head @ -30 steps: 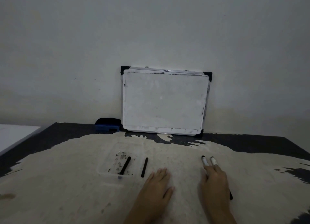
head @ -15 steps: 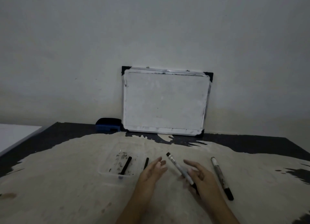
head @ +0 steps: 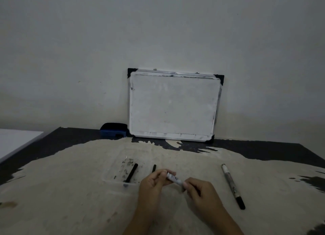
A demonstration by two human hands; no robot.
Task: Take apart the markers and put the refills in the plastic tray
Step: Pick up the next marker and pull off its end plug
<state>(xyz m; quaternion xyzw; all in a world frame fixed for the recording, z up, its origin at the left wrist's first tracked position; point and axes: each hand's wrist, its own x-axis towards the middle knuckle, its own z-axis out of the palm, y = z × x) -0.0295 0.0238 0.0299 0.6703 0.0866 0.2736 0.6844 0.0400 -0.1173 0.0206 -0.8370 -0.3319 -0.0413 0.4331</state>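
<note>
Nearest the camera, the left hand (head: 154, 183) and right hand (head: 198, 190) hold 1 white-barrelled marker (head: 174, 178) between them above the worn table (head: 70, 199), fingers of each clamped on opposite ends. Beyond, 1 black refill (head: 131, 172) lies in the clear plastic tray (head: 112, 179), a 2nd refill (head: 154, 168) just right of it, and another marker (head: 232, 183) lies well right. Farthest, a whiteboard (head: 173, 106) leans on the wall beside a blue eraser (head: 113, 132).
</note>
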